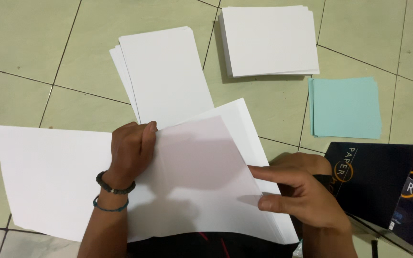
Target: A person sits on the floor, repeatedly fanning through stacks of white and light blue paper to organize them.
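Near the floor's front, the left hand (131, 152) pinches a white sheet (197, 177) mid-fold; the right hand (302, 193) nips its edge. Two white stacks (166, 71) lie finished beyond; the near pile (249, 134) remains.

Left hand (131, 149): bare, no glove and no ring in view; fingers and knuckles uncovered.
Left wrist, upper band: a dark beaded bracelet (114, 185) of small round olive-black beads, strung close, sitting snug just behind the hand.
Left wrist, lower band: a thin teal cord bracelet (109, 206), a plain single strand, set just beside the beaded one, farther up the arm.
Left forearm: bare, no sleeve showing.
Right hand (302, 193): bare, no ring and no band visible on its fingers.
Right forearm: bare where it shows, at the frame's lower edge.
Lap: black garment (206, 246) with thin red stripes.
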